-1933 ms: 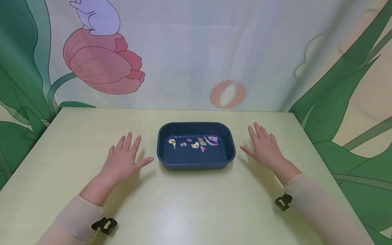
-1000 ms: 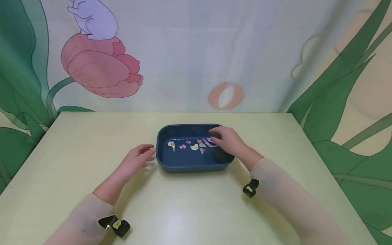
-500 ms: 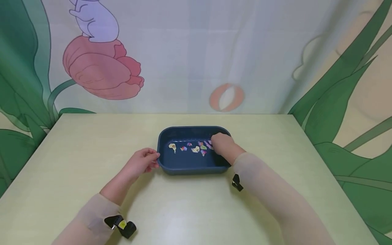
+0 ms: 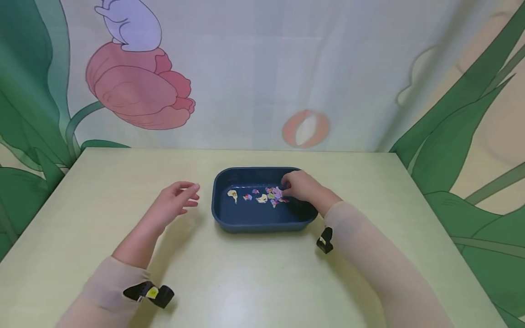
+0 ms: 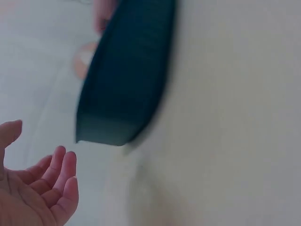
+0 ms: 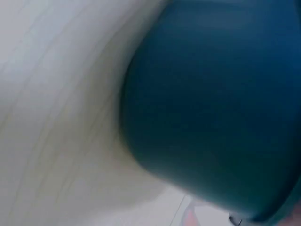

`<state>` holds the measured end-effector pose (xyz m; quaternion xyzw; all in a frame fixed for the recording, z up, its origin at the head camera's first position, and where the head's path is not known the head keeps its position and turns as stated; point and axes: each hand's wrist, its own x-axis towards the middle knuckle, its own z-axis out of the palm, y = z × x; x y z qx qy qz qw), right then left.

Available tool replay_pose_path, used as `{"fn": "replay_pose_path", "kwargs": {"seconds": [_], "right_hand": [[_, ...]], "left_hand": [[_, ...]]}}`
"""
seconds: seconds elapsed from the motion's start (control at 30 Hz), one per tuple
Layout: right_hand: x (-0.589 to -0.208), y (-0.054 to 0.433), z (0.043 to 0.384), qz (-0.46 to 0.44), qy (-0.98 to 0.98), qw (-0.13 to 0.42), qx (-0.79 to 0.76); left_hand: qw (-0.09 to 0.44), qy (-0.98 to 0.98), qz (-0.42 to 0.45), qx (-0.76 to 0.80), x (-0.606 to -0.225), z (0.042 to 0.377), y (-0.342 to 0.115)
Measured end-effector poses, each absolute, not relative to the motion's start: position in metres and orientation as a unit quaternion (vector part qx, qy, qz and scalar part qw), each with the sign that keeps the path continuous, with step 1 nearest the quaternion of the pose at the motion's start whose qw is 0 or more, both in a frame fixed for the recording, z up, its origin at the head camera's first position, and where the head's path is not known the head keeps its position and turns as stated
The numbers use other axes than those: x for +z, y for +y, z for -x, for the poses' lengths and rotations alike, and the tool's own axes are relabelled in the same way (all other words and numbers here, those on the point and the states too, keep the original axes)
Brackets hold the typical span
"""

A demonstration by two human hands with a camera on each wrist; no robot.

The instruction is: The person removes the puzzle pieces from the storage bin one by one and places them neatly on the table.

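Observation:
A dark blue rectangular tray [image 4: 262, 227] sits on the table with several small colourful paper cutouts inside. My right hand [image 4: 304, 187] reaches over the tray's right end, and its thumb and fingers pinch a purple-pink paper cutout [image 4: 277, 193]. Close by lie a white-and-cream cutout [image 4: 261, 199] and small bright ones. Farther left in the tray is a yellowish cutout [image 4: 232, 195]. My left hand [image 4: 170, 204] hovers left of the tray, apart from it, fingers loosely bent and holding nothing. The right wrist view shows mostly the tray's outer wall [image 6: 202, 103], not my fingers.
The pale table [image 4: 242, 273] extends around the tray. Behind its far edge hangs a printed curtain [image 4: 229, 91] with a rabbit and flower. Each sleeve carries a black wrist camera, on the left [image 4: 149, 292] and on the right [image 4: 325, 240].
My right hand has come from beside the tray into its right end and shifted the purple-pink cutout leftward. My left hand moved to the tray's left rim, then drew back from it.

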<state>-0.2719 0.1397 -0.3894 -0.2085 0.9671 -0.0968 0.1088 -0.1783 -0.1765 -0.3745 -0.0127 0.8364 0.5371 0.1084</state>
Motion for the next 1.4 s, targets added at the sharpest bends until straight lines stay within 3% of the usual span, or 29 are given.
{"fn": "replay_pose_path", "kwargs": {"seconds": [0.17, 0.53, 0.83, 1.4], "right_hand": [[-0.393, 0.135, 0.272, 0.242, 0.957, 0.146, -0.061], [-0.405, 0.132, 0.274, 0.245, 0.954, 0.162, -0.055], [-0.403, 0.133, 0.276, 0.245, 0.958, 0.127, -0.077], [-0.387, 0.15, 0.265, 0.281, 0.959, 0.009, -0.036]], "left_hand": [[0.162, 0.824, 0.016, 0.542, -0.39, 0.177, -0.167], [0.183, 0.798, 0.032, 0.573, -0.403, 0.184, -0.153], [0.179, 0.781, 0.018, 0.598, -0.401, 0.186, -0.153], [0.195, 0.754, 0.011, 0.626, -0.402, 0.188, -0.157]]}}
